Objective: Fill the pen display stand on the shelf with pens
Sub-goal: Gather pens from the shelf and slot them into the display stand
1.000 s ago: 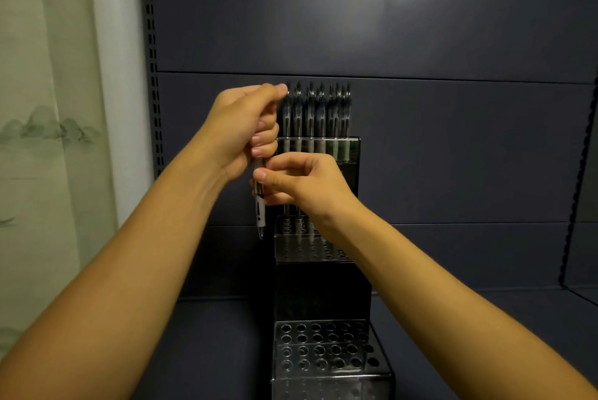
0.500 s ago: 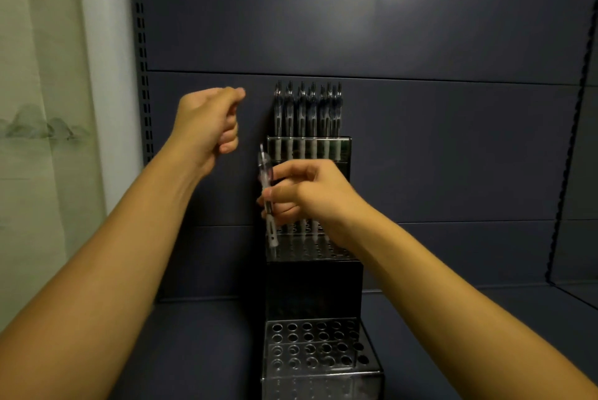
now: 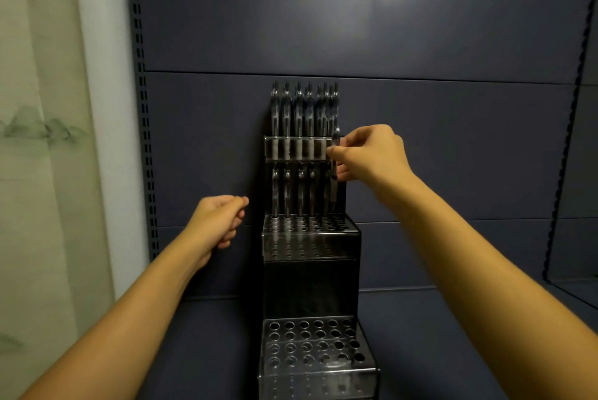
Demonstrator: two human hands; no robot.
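Dark blue shelving panels are forming the background, with a pale curtain hanging far left of the working grip.

Left of that grip, the left hand (image 3: 220, 221) is hanging idle beside the stand, fingers loosely curled and holding nothing.

The pen display stand (image 3: 310, 237) is sitting on the shelf (image 3: 210, 351) as a stepped metal unit with perforated tiers. The top tier is carrying a full row of upright pens (image 3: 304, 108). On the middle tier, four pens are standing directly left of the grip. The lowest tier, well below the grip, is showing only open holes.

The right hand (image 3: 372, 153) is pinching one pen (image 3: 335, 173) by its upper barrel, holding it nearly upright over the right end of the middle tier. Whether its tip is already entering a hole cannot be told.

Likely faults:
- The tip is missing its hole, because the fingers are blocking the line of sight.
- The knuckles are passing close to the top row and may be knocking those pens askew.
- A tilted release may be leaving the pen leaning.
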